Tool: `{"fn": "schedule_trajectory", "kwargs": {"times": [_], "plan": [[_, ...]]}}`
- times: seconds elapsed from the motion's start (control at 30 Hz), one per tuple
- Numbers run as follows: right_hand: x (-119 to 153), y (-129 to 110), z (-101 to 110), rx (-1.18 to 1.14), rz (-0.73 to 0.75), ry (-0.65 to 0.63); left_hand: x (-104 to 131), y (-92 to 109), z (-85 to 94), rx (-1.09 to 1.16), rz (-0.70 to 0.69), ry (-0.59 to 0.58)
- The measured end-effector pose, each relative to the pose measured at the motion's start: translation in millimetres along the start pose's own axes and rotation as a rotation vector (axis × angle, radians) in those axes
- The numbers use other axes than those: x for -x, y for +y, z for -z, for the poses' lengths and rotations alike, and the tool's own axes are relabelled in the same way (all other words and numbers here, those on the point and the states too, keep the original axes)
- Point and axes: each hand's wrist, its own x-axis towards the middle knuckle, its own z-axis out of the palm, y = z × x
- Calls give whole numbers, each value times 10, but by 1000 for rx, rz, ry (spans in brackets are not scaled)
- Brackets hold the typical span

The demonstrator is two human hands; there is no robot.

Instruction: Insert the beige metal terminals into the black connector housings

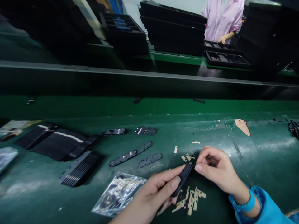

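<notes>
A narrow black plastic part (pixel 184 178) is gripped between the thumb and fingers of my left hand (pixel 161 188), tilted with its far end up and to the right. Just right of that end, my right hand (pixel 217 168) has thumb and forefinger pinched together; whatever is between them is too small to make out. Below the black part lies a heap of small cream-coloured strips (pixel 192 199), some with dark spots. A few loose cream pieces (pixel 187 157) are scattered beyond my fingertips. Similar long black parts (pixel 130 154) rest to the left on the green table.
A clear plastic bag (pixel 119 194) of small parts lies left of my left hand. Stacked black parts (pixel 80 169) and a black strapped bundle (pixel 58 140) stand farther left. A raised ledge (pixel 149 74) crosses behind. Beyond it, a person in pink (pixel 221 18) works at black trays (pixel 227 59).
</notes>
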Motion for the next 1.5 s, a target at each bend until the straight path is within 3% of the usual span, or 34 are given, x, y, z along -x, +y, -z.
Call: {"fn": "schedule_trajectory", "kwargs": {"times": [0.27, 0.53, 0.83, 1.17, 1.27, 1.43, 1.5], "plan": [[4, -66, 14, 40, -5, -3, -1, 1, 8, -25, 24, -9], [52, -75, 26, 60, 44, -104, -10, -5, 6, -25, 25, 19], [24, -63, -23, 104, 38, -18, -2, -28, 25, -50, 13, -40], [32, -47, -16, 100, 34, -50, 24, 18, 25, -99, 0, -80], [23, -30, -16, 39, -17, -99, 34, 68, 8, -111, -34, -92], [-44, 29, 16, -127, -168, -297, 90, 100, 20, -224, -76, -179], [-64, 32, 22, -86, -164, -278, 126, 53, 42, -333, -60, -74]]}}
